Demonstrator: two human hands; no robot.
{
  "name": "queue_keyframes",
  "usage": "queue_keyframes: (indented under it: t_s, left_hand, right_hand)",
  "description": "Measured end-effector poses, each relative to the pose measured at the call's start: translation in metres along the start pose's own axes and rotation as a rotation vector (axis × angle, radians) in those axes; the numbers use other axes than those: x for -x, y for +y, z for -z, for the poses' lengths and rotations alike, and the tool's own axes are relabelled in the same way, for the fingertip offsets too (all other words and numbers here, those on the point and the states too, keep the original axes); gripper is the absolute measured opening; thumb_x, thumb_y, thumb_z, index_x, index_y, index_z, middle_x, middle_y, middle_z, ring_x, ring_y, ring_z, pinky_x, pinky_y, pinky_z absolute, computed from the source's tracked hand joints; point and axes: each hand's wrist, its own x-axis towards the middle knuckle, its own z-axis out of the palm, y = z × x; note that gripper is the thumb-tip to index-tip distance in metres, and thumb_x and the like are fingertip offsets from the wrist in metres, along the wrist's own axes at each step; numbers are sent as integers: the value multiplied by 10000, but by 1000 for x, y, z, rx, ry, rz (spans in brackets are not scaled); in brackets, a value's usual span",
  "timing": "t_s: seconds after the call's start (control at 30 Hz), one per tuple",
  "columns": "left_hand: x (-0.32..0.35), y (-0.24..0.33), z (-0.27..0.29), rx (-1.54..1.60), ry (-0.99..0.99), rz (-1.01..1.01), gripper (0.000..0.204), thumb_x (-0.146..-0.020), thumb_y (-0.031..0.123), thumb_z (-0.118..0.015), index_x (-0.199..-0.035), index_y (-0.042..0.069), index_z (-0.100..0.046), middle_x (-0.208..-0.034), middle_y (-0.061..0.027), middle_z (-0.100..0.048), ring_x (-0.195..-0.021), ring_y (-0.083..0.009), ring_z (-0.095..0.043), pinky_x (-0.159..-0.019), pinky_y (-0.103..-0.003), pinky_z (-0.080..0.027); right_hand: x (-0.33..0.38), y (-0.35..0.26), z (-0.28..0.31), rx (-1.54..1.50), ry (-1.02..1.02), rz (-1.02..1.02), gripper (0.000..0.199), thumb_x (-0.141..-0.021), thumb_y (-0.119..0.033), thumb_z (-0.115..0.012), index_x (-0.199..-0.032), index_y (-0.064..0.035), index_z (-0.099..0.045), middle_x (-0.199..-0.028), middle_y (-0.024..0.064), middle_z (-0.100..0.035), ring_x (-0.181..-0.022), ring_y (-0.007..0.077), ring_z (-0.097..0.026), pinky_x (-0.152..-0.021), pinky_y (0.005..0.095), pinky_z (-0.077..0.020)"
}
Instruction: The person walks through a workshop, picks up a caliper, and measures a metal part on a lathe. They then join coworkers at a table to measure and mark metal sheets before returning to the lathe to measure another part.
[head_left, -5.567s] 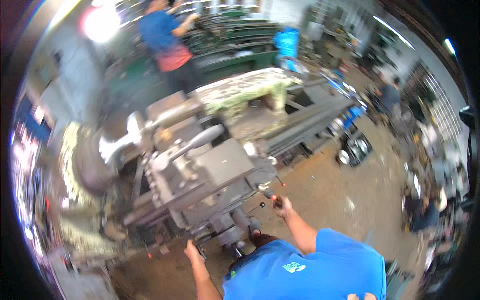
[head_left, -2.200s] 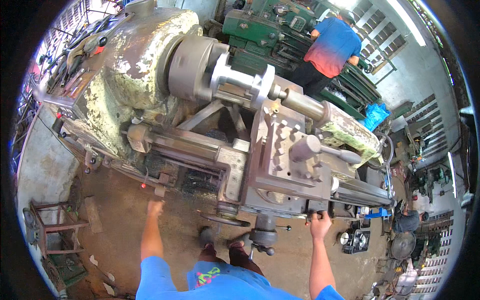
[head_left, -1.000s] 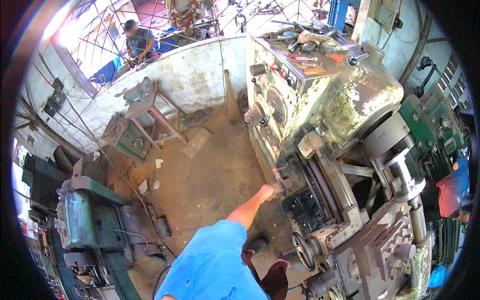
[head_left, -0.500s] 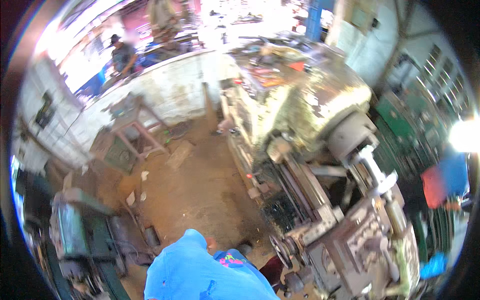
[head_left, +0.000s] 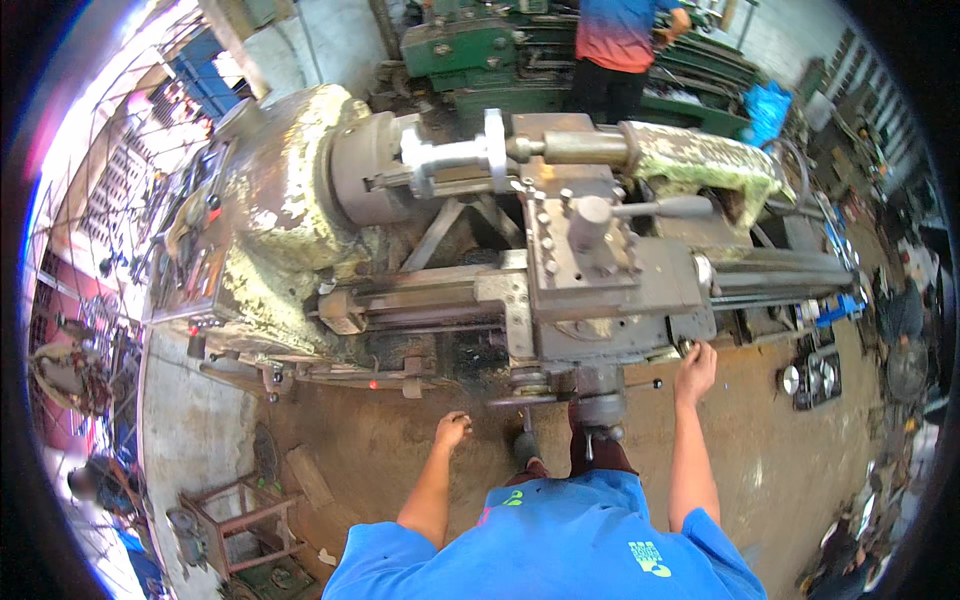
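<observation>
Right hand point(head_left: 694, 366) up at the lathe carriage's point(head_left: 610, 290) front right corner, fingers curled on a small knob point(head_left: 686, 347) | left hand point(head_left: 451, 430) loosely closed, holding nothing, hanging free below the lathe bed's point(head_left: 420, 305) front edge, over the floor point(head_left: 380, 450).

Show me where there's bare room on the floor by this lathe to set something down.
Bare floor lies right of the right hand, short of the round parts on the ground. Another bare patch lies left of the left hand, between the lathe base and the stool. Under the carriage, by the feet, it is crowded.
</observation>
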Motion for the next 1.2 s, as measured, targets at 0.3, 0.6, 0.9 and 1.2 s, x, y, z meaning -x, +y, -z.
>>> queue_keyframes:
  t_s: [0.3,0.6,0.9,1.2]
  left_hand:
    - [41,-161,21,-617,-313,297,343,-918,276,-580,-1080,-3,-694,-950,-134,-729,-761,-231,-693,-686,-354,-548]
    - [45,-116,-51,-887,-587,224,278,-923,229,-553,-999,7,-702,-848,-105,-715,-725,-221,-680,-648,-378,-538]
    - [47,-43,-189,-1055,-597,82,234,-920,195,-564,-970,7,-694,-813,-102,-696,-702,-235,-667,-616,-397,-527]
    - [164,-55,-303,-1135,-549,-14,191,-916,162,-576,-942,7,-685,-778,-98,-677,-678,-248,-655,-584,-415,-516]
  right_hand:
    - [3,-15,23,-229,-40,-107,190,-929,-113,-591,-1078,-24,-669,-1006,154,-659,-949,327,-624,-827,400,-492]
    - [46,26,68,-545,-329,-253,653,-856,-208,-659,-1457,-131,-418,-1254,204,-613,-1084,365,-634,-926,444,-511]
    - [416,282,186,103,-1165,-707,514,-882,-486,-557,-1150,-67,-686,-1105,203,-678,-1036,382,-638,-890,478,-513]
    - [654,427,480,349,-730,-1600,445,-883,-396,-518,-1023,-33,-734,-1164,157,-681,-1120,290,-639,-936,384,-511]
